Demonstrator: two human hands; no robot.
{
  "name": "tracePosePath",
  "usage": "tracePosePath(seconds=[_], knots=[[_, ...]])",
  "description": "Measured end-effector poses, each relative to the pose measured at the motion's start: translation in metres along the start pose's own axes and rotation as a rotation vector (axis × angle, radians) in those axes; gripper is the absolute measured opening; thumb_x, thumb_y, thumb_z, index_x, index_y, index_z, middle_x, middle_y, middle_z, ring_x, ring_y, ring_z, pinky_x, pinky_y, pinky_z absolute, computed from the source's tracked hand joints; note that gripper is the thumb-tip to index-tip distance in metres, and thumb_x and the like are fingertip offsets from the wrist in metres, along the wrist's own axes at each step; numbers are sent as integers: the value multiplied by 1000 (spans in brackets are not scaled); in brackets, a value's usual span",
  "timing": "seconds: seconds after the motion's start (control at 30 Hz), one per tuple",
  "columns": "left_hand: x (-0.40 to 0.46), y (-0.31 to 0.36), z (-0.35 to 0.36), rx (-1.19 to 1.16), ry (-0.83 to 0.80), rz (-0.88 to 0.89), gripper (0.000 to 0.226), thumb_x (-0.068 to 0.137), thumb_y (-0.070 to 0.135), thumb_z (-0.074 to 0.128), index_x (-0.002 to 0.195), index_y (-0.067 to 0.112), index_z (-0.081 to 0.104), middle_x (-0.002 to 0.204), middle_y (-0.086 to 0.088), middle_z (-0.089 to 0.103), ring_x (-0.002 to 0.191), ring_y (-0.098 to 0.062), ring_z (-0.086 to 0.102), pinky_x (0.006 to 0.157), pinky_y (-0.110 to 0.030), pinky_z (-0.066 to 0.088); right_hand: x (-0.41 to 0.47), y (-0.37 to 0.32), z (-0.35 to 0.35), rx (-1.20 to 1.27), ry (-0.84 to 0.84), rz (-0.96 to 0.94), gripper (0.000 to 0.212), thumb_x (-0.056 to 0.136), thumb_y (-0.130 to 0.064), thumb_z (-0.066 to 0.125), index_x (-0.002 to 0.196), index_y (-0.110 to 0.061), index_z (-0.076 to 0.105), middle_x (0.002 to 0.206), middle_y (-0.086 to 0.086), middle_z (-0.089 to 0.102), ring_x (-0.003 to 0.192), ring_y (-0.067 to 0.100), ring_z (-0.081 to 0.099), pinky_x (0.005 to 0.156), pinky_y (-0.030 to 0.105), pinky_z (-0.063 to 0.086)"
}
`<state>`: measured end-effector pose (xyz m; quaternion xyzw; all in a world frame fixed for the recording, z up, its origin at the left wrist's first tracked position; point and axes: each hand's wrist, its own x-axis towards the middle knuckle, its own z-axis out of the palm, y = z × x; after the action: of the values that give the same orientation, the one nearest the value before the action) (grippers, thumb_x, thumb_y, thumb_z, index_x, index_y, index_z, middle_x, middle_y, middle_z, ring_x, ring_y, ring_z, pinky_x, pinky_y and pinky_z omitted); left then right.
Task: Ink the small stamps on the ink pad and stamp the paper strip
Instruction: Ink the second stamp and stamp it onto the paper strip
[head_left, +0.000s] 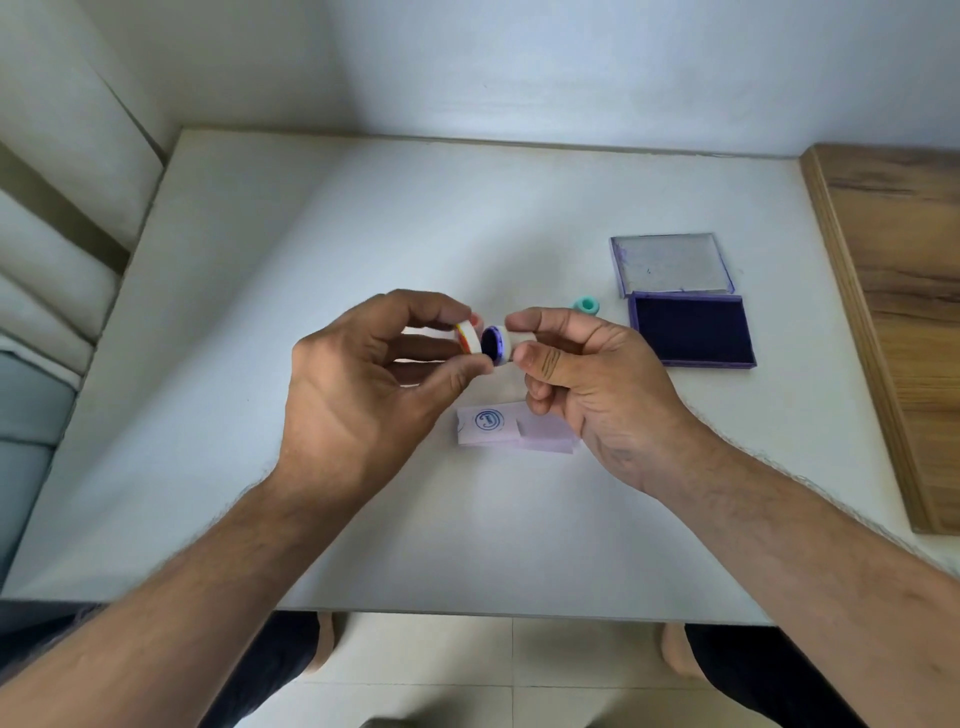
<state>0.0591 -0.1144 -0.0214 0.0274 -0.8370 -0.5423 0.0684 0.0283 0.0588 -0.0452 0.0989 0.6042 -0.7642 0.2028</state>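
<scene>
The right hand (587, 374) pinches a stamp (496, 345), inked face leftward; the left hand (363, 379) pinches a cap (467, 336) just beside it. Both hover above the strip (511, 428), left of the pad (691, 330). Press squarely on bare paper beside the print.

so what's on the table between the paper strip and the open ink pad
In the head view, only the right hand hangs over that stretch, holding a small stamp. The table between the paper strip and ink pad looks bare.
</scene>
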Motion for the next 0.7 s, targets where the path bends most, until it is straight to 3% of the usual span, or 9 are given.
tracePosePath(seconds=[0.07,0.2,0.3,0.4,0.5,0.57,0.7], knots=[[-1,-1,-2,-14,20,-34,27,73,17,84,89,27,65,97,16,72,76,2,72,64,-12,54,1,1,-1,8,5,7,22,82,4,66,95,-12,74,66,7,56,54,17,46,53,28,45],[-3,-10,-4,12,29,-135,27,74,18,82,82,28,59,84,15,74,73,0,72,62,-22,57,1,2,-1,8,-1,-3,21,80,4,67,92,-12,74,63,7,52,52,17,45,52,27,43],[-2,-17,-6,155,13,-159,22,78,21,77,89,28,59,85,13,72,71,7,70,63,-15,55,0,1,-2,-5,-10,-7,20,79,5,68,90,-11,74,62,7,51,51,18,44,52,27,43],[-4,-23,-8,338,-20,-45,26,84,26,71,108,34,64,88,17,67,82,3,67,74,-18,54,0,1,-2,-12,-16,-9,20,79,6,67,90,-10,73,60,6,52,51,19,43,52,26,44],[-5,-29,-6,532,-47,64,33,89,28,67,121,37,64,85,29,52,95,-5,51,70,-25,48,1,2,-1,-12,-16,-15,21,79,8,65,89,-9,72,59,8,51,52,20,43,52,27,44],[-4,-33,-6,587,-62,150,35,90,22,66,123,33,63,83,41,53,97,-9,46,71,-25,45,1,2,-2,-8,-17,-17,21,79,9,65,89,-9,72,60,9,51,51,20,43,52,26,44],[-2,-39,-7,633,-60,247,32,90,23,66,121,28,63,88,27,67,96,-18,51,78,-38,51,0,1,-4,-5,-25,-18,22,80,9,64,91,-8,71,58,3,55,50,18,47,53,25,46]])
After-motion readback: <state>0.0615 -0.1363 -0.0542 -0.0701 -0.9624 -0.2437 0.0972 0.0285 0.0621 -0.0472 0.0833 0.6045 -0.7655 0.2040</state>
